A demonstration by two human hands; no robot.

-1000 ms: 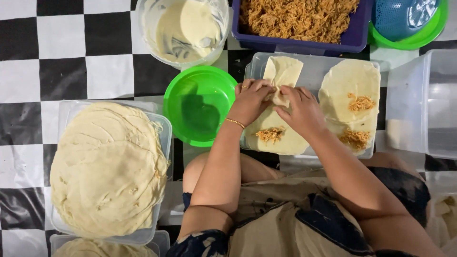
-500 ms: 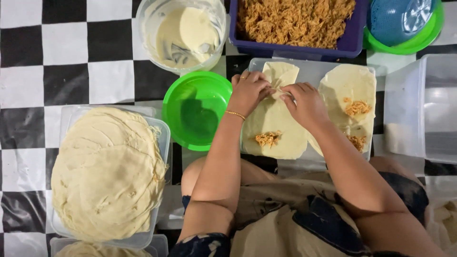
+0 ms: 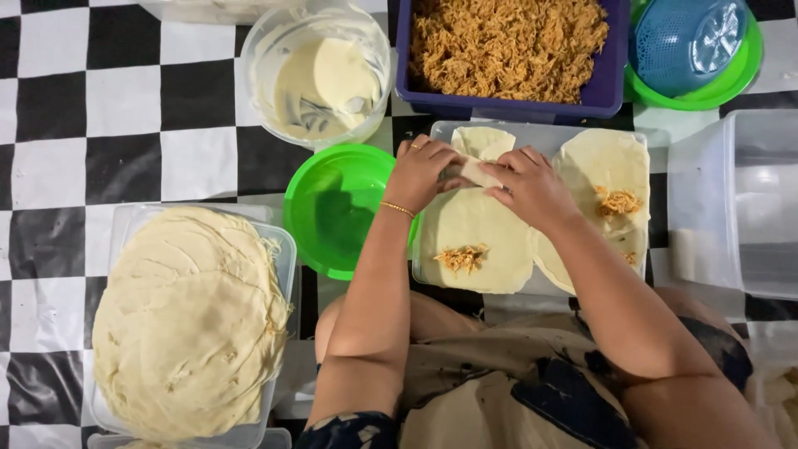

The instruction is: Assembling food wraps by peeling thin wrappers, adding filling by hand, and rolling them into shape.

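At far left, a clear tub (image 3: 283, 249) holds a stack of round wrappers (image 3: 187, 324). My left hand (image 3: 424, 170) curls its fingers narrowly onto the rolled wrapper (image 3: 475, 170), wrist bent, forearm running down-frame. The roll lies on the clear tray (image 3: 540, 133), above a flat wrapper with filling (image 3: 470, 241). My right hand (image 3: 532, 187) pinches the roll's other end, fingers nearly closed. A green bowl (image 3: 337, 208) sits beside the tray.

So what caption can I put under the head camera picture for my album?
Two hands, left hand and right hand, roll a thin wrapper on a clear tray, beside a purple tub of shredded filling.
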